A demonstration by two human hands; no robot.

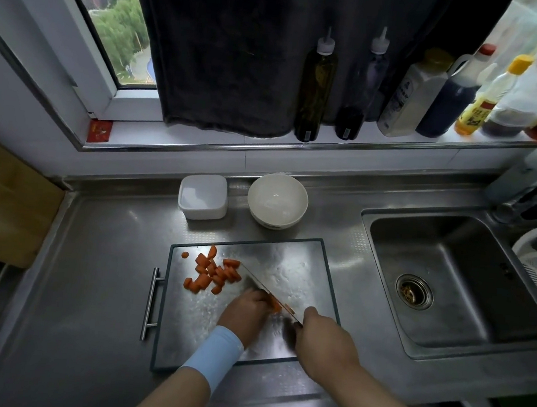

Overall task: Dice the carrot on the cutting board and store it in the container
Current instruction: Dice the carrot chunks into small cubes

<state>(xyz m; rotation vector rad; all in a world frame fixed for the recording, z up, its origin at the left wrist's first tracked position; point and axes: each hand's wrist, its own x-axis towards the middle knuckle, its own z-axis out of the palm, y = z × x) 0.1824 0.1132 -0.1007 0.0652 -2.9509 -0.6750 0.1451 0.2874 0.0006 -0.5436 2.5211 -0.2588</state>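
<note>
Presently, no writing can be read. Dark characters are printed on the yellow label of the yellow-capped bottle (pixel 487 96), and a grey emblem is carried on the white bottle (pixel 408 95), but both are too blurred to be made out. A red card (pixel 99 131) with gold marks is propped at the corner of the window sill (pixel 201 137), where the bottles are lined up in front of a dark cloth (pixel 226 51).

The cutting board (pixel 306 272) is laid on a stainless-steel counter (pixel 97 269), left of the sink (pixel 451 270). The carrot (pixel 276 305) is held down on the board by the curled fingers of the left hand (pixel 245 312). The handle of the knife (pixel 262 288) is gripped by the right hand (pixel 323 336), with the blade set against the carrot. The cut pieces (pixel 212 275) are gathered at the far left of the board. The white container (pixel 205 213) is placed behind the board, lid off, beside a white bowl (pixel 277 201).
</note>
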